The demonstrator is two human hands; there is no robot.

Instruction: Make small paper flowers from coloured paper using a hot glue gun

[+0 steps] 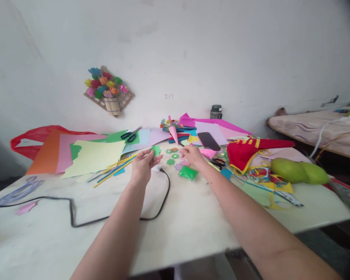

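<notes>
My left hand pinches a small green paper cutout between thumb and fingers. My right hand is a little to the right, fingertips together and low over the table; whatever they hold, if anything, is too small to make out. Between the hands lie several green paper flowers, some with coloured centres. Purple paper flowers and a shiny green packet lie just below my right hand. A pink paper cone with small paper flowers at its top lies behind the hands.
Coloured paper sheets and dark-handled scissors lie at the left. A black cable crosses the front. A phone, second scissors, red cloth and green fruit are at the right. A bottle stands by the wall.
</notes>
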